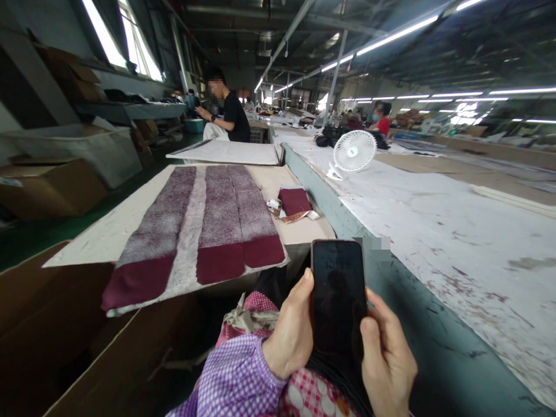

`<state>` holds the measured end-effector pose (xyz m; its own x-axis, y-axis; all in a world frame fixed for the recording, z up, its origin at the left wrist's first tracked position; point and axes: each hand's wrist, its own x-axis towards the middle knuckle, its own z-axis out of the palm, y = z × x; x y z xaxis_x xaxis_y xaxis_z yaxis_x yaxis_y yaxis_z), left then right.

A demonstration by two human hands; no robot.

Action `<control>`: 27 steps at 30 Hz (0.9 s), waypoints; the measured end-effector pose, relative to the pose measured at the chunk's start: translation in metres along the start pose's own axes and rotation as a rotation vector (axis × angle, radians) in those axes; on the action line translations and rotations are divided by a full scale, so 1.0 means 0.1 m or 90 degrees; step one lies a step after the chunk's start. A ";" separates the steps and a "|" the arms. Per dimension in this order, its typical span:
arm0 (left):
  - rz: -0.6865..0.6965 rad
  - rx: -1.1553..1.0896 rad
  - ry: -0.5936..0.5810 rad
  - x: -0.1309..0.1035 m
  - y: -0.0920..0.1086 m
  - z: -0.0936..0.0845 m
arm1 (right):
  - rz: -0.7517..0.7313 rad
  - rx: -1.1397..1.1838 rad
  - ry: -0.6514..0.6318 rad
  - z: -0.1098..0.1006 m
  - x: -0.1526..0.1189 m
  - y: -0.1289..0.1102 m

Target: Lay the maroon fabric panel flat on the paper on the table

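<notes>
Label (11, 182) on the cardboard box (56, 188), far left: unreadable. Smartphone (339, 307) screen: dim digits, not reliably legible. White fan (354, 150) hub mark: too small to read. Left hand (291, 333): closed on the smartphone's left edge, thumb pointing up. The smartphone is tilted between the 2 hands. Right hand (388, 353): fingers gripping its right edge. Surfaces: 3 maroon fabric panels (219, 226) on a pale board (91, 223); stained white-topped table (412, 214). Room: windows (104, 32), 1 seated person (237, 119), strip lights (399, 35).
</notes>
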<state>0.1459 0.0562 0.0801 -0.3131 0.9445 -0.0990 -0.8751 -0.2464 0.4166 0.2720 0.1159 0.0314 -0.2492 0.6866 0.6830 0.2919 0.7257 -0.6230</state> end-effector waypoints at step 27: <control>0.001 0.012 0.030 0.04 0.01 0.01 | 0.046 0.021 0.008 0.05 -0.01 -0.02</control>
<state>0.1442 0.0598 0.0816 -0.3319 0.9328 -0.1406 -0.8674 -0.2432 0.4342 0.2675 0.1141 0.0302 -0.2165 0.7364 0.6409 0.2776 0.6758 -0.6828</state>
